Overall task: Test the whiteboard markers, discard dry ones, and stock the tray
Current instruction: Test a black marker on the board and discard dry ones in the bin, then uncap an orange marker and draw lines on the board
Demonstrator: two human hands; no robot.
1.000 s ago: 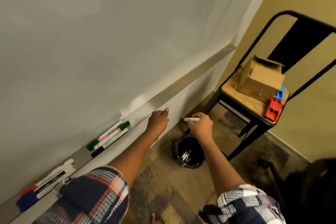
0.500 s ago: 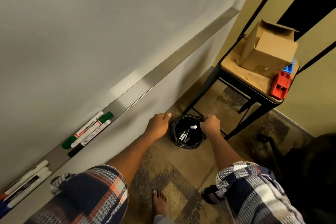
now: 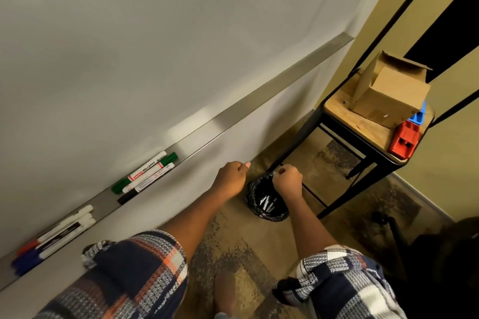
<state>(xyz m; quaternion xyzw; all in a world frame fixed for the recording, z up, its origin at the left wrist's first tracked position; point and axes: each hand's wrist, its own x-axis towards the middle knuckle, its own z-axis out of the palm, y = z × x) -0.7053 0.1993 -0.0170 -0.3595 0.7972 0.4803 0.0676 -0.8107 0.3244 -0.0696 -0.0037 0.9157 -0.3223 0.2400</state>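
Observation:
A black-lined bin (image 3: 255,190) stands on the floor below the whiteboard (image 3: 155,33), with several discarded markers (image 3: 267,202) inside it. My right hand (image 3: 287,181) hovers over the bin's rim with its fingers curled, and no marker shows in it. Just left of the bin, my left hand (image 3: 232,176) is a loose fist with nothing visible in it. On the metal tray (image 3: 259,96) lie a green, a white and a black marker (image 3: 147,173). Further left sits a cluster of red, blue and white markers (image 3: 59,233).
A black metal chair (image 3: 363,129) with a wooden seat stands right of the bin. It carries an open cardboard box (image 3: 391,93), a red block (image 3: 404,142) and a blue block (image 3: 418,115). My bare foot (image 3: 225,292) is on the floor below the hands.
The white marker my right hand held a second ago is gone from it; the hand has dropped to the bin. My left hand has lowered from the tray's edge.

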